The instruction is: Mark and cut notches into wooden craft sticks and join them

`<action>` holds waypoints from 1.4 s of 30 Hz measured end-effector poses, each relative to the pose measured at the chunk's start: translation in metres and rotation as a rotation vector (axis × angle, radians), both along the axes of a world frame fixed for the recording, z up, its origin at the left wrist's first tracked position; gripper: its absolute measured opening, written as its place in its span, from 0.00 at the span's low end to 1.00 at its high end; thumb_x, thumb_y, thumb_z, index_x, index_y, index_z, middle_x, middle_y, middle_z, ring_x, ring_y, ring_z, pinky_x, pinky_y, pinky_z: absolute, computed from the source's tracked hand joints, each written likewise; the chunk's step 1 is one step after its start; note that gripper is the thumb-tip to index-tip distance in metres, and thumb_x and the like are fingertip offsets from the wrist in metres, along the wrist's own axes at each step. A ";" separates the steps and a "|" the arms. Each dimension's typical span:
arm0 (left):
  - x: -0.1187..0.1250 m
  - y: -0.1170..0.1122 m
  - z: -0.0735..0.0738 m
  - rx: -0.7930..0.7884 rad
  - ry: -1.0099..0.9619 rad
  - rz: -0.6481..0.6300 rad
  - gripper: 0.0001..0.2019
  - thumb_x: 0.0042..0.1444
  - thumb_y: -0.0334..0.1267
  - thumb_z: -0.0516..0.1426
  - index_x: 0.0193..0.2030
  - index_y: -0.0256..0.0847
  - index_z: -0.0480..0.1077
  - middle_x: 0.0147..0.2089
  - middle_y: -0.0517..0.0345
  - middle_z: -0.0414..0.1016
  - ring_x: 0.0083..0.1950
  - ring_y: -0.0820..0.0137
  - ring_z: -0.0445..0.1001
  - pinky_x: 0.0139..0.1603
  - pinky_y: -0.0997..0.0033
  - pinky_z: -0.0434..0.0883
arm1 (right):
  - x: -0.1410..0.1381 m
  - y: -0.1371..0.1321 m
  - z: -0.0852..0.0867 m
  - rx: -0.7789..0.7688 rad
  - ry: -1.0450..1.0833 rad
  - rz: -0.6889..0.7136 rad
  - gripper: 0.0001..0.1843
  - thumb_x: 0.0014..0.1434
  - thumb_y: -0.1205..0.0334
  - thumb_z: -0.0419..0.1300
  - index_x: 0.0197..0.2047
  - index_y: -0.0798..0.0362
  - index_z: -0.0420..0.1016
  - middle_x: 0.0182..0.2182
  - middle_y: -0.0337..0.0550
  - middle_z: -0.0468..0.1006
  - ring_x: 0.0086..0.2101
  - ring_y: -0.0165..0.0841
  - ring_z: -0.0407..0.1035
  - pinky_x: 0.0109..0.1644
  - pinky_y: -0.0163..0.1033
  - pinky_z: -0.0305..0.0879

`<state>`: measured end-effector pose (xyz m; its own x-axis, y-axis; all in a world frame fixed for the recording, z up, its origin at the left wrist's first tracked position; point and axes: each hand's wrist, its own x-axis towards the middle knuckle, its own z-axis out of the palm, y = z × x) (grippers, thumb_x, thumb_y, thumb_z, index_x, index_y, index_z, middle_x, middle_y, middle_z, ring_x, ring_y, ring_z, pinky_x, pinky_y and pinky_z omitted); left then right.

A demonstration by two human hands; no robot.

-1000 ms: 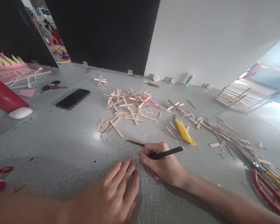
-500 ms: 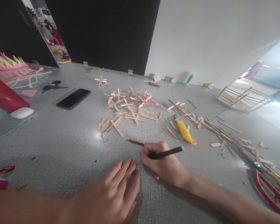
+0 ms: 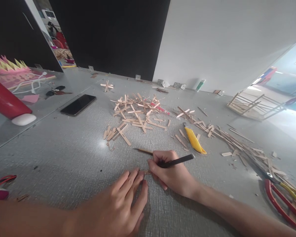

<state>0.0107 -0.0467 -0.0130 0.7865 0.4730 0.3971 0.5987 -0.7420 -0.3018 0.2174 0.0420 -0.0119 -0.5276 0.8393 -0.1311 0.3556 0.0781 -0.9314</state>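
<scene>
Left hand [image 3: 118, 200] lies palm down at the near part of the desk [image 3: 81, 158], fingers stretched out rather than curled, tips at the left end of a small wooden strip [image 3: 147, 172]. Strip is flat on the desk between the two hands, mostly covered; only a short length with dark marks shows. Right hand [image 3: 172, 174] closed, thumb and fingers gripping a black pen-like tool [image 3: 181, 161], shaft slanting up to the right; its working tip is hidden. A pencil-like stick [image 3: 144, 151], dark pointed end to the left, juts from behind the right knuckles; cannot tell whether the hand touches it. Beyond the hands, a loose heap of craft sticks [image 3: 135, 112], several crossed. Yellow cutter [image 3: 194, 141] right of the heap; red-handled scissors [image 3: 281, 197] farther right, near; black phone [image 3: 78, 105] to the left.
</scene>
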 end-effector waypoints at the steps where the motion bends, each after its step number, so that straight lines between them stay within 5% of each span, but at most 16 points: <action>1: 0.000 0.000 0.000 -0.001 0.004 0.001 0.20 0.74 0.38 0.46 0.56 0.24 0.74 0.52 0.36 0.83 0.54 0.51 0.83 0.59 0.52 0.66 | 0.000 0.000 0.000 0.001 0.001 0.003 0.21 0.65 0.59 0.59 0.22 0.49 0.59 0.12 0.30 0.65 0.11 0.22 0.55 0.16 0.29 0.48; 26: 0.000 0.001 0.001 0.001 0.019 -0.008 0.21 0.74 0.38 0.46 0.56 0.23 0.74 0.52 0.35 0.83 0.55 0.50 0.83 0.57 0.53 0.69 | -0.001 0.000 0.003 0.133 -0.075 0.029 0.23 0.65 0.59 0.58 0.21 0.48 0.53 0.12 0.30 0.60 0.11 0.24 0.57 0.14 0.30 0.45; 42: 0.000 0.000 0.002 -0.014 0.018 -0.002 0.20 0.72 0.39 0.49 0.57 0.23 0.74 0.52 0.36 0.83 0.55 0.50 0.82 0.59 0.52 0.67 | -0.004 0.000 0.003 0.022 -0.011 0.028 0.23 0.64 0.55 0.62 0.21 0.49 0.58 0.12 0.30 0.64 0.11 0.23 0.58 0.15 0.29 0.48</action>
